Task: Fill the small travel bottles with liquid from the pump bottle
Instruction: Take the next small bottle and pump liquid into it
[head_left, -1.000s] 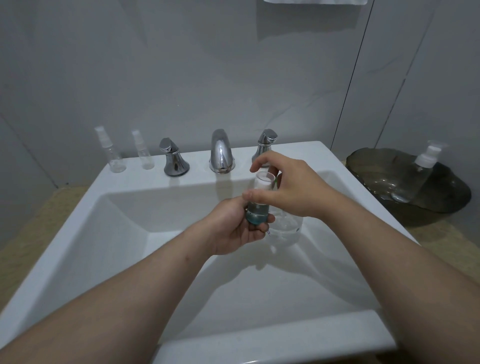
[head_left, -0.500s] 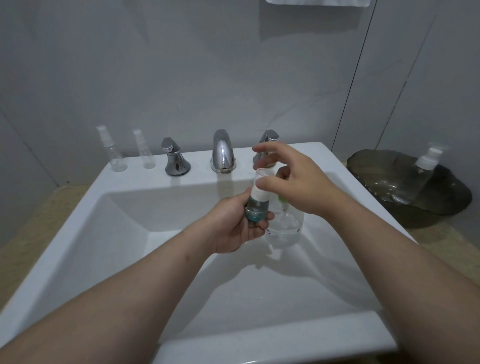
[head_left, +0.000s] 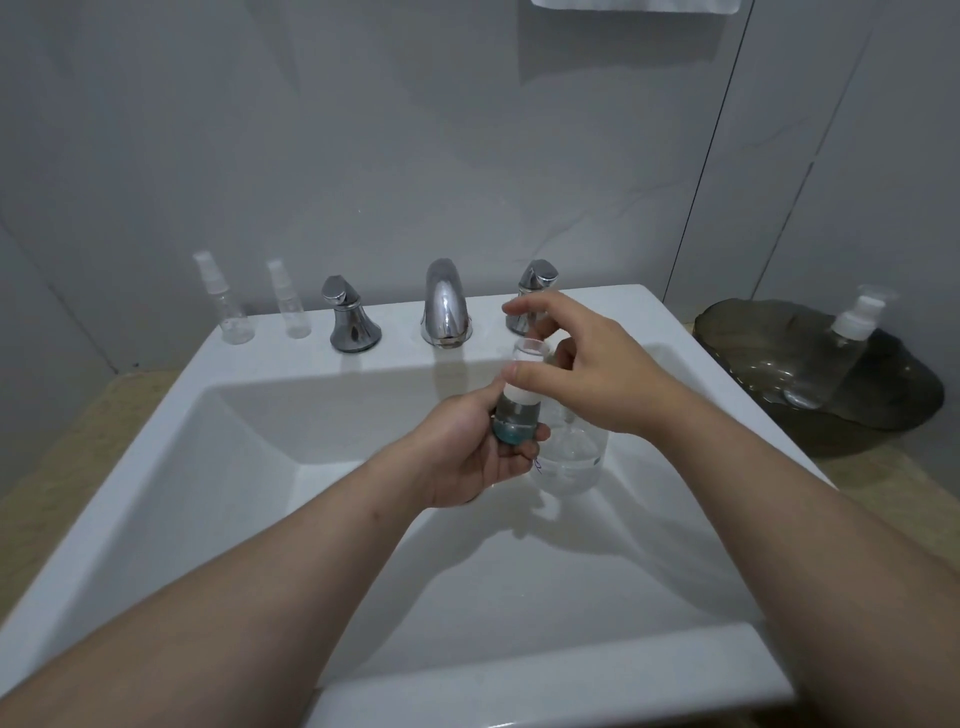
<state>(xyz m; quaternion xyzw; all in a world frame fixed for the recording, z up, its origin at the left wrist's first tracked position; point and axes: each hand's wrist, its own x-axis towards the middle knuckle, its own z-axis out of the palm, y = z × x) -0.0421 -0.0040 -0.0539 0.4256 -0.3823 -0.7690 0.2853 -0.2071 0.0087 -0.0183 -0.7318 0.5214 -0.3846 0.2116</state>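
Observation:
My left hand (head_left: 462, 452) grips a small clear travel bottle (head_left: 514, 418) with a bluish base, upright over the sink. My right hand (head_left: 597, 374) is at its top: the thumb presses the white collar and curled fingers sit behind the clear cap, while the index finger is raised above it. A wider clear bottle (head_left: 571, 460) holding clear liquid stands in the basin just behind, partly hidden by both hands. Two small spray bottles (head_left: 228, 304) (head_left: 291, 306) stand on the sink's back left ledge. A clear pump bottle (head_left: 836, 358) leans in a dark bowl on the right.
A white sink (head_left: 519, 686) fills the view, with a chrome tap (head_left: 444, 306) and two chrome handles (head_left: 350, 322) (head_left: 537, 280) along its back ledge. The dark glass bowl (head_left: 893, 415) sits on the beige counter to the right. Grey tiled wall stands behind.
My right hand has turned at the bottle's top and its index finger has lifted off the cap. My left hand keeps the bottle in the same place.

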